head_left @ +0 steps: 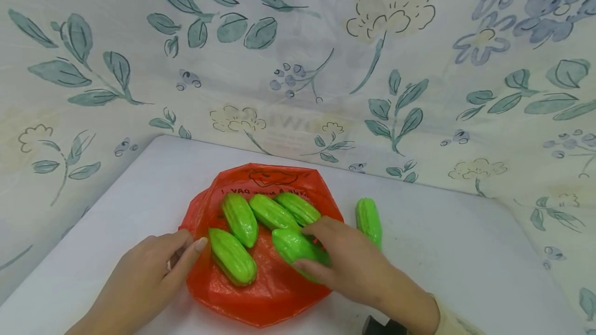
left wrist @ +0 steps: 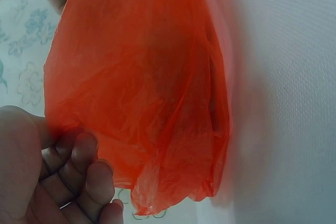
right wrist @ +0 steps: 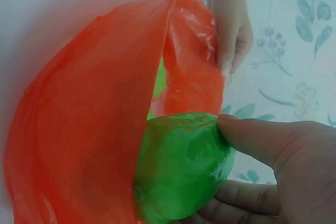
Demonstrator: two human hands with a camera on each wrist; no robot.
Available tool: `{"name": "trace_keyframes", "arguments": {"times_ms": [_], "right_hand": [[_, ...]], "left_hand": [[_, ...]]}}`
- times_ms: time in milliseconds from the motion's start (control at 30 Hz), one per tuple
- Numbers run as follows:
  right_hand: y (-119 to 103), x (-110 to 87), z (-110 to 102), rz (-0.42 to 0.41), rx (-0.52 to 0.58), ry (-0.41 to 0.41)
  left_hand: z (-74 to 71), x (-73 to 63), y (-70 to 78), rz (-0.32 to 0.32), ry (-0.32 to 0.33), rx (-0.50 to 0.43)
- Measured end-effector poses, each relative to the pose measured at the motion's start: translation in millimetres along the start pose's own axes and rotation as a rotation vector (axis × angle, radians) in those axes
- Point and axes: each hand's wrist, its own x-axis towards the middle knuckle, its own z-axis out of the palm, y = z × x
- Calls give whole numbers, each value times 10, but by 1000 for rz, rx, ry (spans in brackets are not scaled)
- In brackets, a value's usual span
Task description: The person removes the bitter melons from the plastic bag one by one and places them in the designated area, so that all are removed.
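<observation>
A red plastic bag [head_left: 265, 304] sits open-mouthed on the white table, printed lettering inside its far wall. Several glossy green, ribbed, cucumber-shaped fruits [head_left: 239, 218] lie in it. My left hand [head_left: 149, 268] pinches the bag's left rim between thumb and fingers; the left wrist view shows the thin plastic [left wrist: 142, 77] drawn up there. With thumb and fingers my right hand [head_left: 346, 257] grips another green fruit [right wrist: 184, 166] at the bag's right side. In the right wrist view, that fruit overlaps the rim, its lower end partly behind the red plastic.
One more green ribbed fruit [head_left: 368, 218] lies on the table [head_left: 447, 252] to the right of the bag. A black object [head_left: 384, 326] shows at the bottom edge by the right forearm. Floral-patterned cloth [head_left: 298, 66] hangs behind and at the sides.
</observation>
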Motion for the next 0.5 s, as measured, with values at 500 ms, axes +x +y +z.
{"name": "trace_keyframes", "arguments": {"times_ms": [500], "right_hand": [[129,-131,-150,65,153,70]], "left_hand": [[-9,-1,2,-8,-10,-3]]}}
